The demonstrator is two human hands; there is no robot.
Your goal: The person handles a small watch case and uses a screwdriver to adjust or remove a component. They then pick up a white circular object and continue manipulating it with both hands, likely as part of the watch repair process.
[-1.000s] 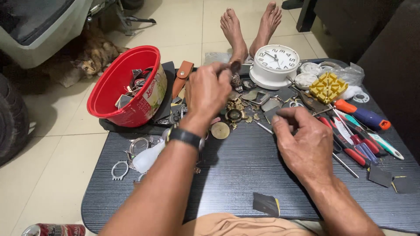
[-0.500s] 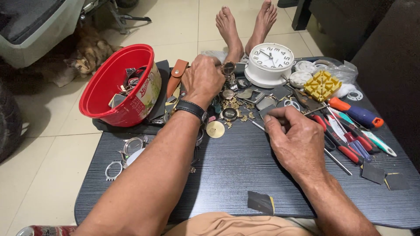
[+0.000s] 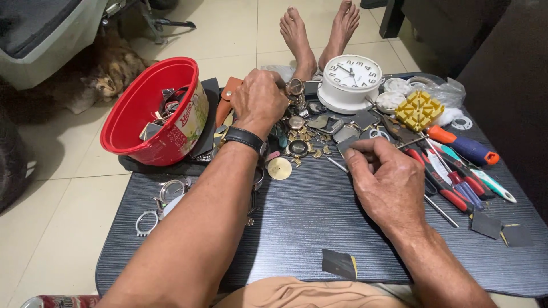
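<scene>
Taking the white clock [image 3: 352, 80] as your landmark: the dark worktop [image 3: 297, 228] it stands on carries the red bowl [image 3: 154, 111] far to its left, screwdrivers [image 3: 456, 171] to its right. Since a second ago your left hand [image 3: 260, 100] has pushed further out, now just left of the clock, fingers curled over the heap of watch parts [image 3: 302, 134]; what they grip is hidden. Your right hand [image 3: 385, 179], below the clock, has barely shifted, fingers pinched on a thin metal rod [image 3: 337, 164].

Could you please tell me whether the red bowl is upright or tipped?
Tipped: the red bowl leans toward the camera, showing the watch parts inside.
</scene>
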